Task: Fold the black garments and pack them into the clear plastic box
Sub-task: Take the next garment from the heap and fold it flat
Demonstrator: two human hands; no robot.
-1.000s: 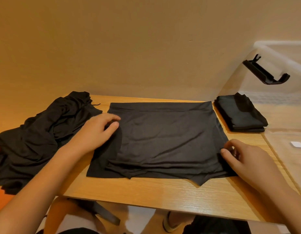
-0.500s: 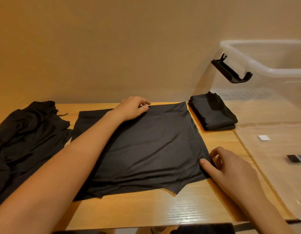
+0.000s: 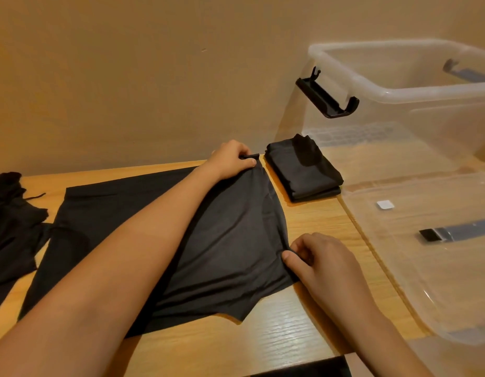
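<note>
Since half a second ago, your left hand (image 3: 232, 159) is no longer resting midway along the far hem. It is now pinching the far right corner of the spread garment (image 3: 230, 240) between thumb and curled fingers, with a small tuck of cloth showing at the fingertips. Your right hand (image 3: 317, 261) is pinching the near part of the same right edge, thumb on top and fingers curled, and the cloth is puckering toward that grip. Both hands are thus holding one edge, which is running from far to near between them.

Outward from the fingers, the garment is lying flat on the wooden table (image 3: 290, 338). Its long axis is running left to right, so all the free cloth is lying to the left of both grips, partly under your crossing left forearm. A fold, by this reading, is calling for carrying the held edge leftward.

Just right of the left hand, the folded stack (image 3: 304, 172) is sitting apart from the garment and just beside the clear plastic box (image 3: 399, 88). That box is standing open on the right, nearer your right hand. An unfolded pile (image 3: 10, 213) is waiting at the far left.
</note>
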